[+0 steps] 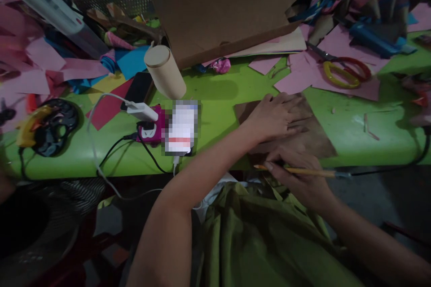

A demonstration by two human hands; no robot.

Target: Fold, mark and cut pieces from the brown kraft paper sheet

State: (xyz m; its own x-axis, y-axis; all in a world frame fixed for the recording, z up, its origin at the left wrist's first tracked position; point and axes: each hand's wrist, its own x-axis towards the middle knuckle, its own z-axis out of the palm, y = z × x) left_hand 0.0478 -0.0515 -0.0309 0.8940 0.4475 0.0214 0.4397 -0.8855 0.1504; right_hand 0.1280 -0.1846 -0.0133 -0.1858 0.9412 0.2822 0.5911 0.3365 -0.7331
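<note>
My left hand (272, 115) lies flat, fingers stretched out, on a brown sheet of card or paper (318, 136) near the table's front edge. Between the fingers of my right hand (299, 175) is a wooden pencil (311, 171), held nearly level just below the sheet's near edge. Its pointed end faces left, and a greyish end sticks out on the right. Part of the sheet is hidden under both hands. To their left lies a phone (182, 130) with a lit, blurred screen and a cable plugged into it.
Scissors (341, 71) with red and yellow handles rest on pink paper scraps (296, 76). A large brown cardboard piece (229, 9) stands behind. On the left are a cream cylinder (164, 71), a magenta socket block (153, 132) with cords, a dark phone (139, 87) and a yellow-black tool (50, 128).
</note>
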